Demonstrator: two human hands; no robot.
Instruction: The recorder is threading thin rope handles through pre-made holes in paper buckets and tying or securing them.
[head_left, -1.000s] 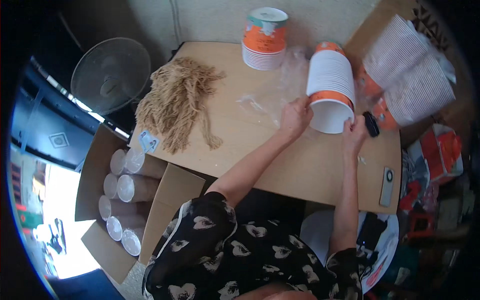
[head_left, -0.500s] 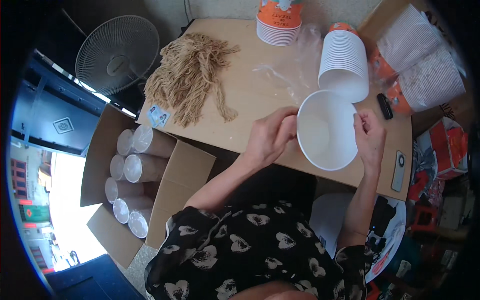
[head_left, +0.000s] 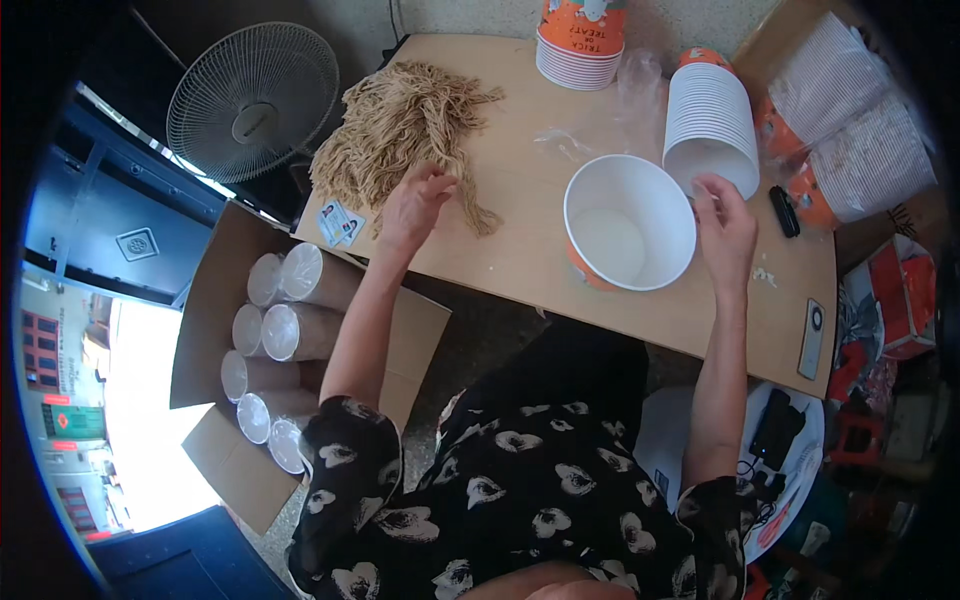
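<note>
Reaching for cords (head_left: 400,125) seems your step: left hand (head_left: 415,210), fingers apart, should pinch some; right hand (head_left: 727,235), likewise unclosed, is beside bucket (head_left: 625,225).

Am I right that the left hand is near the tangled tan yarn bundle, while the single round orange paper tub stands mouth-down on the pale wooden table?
Not quite: the head view shows the orange tub standing mouth-up on the table, its inside visible; the left hand is indeed near the yarn bundle.
</note>
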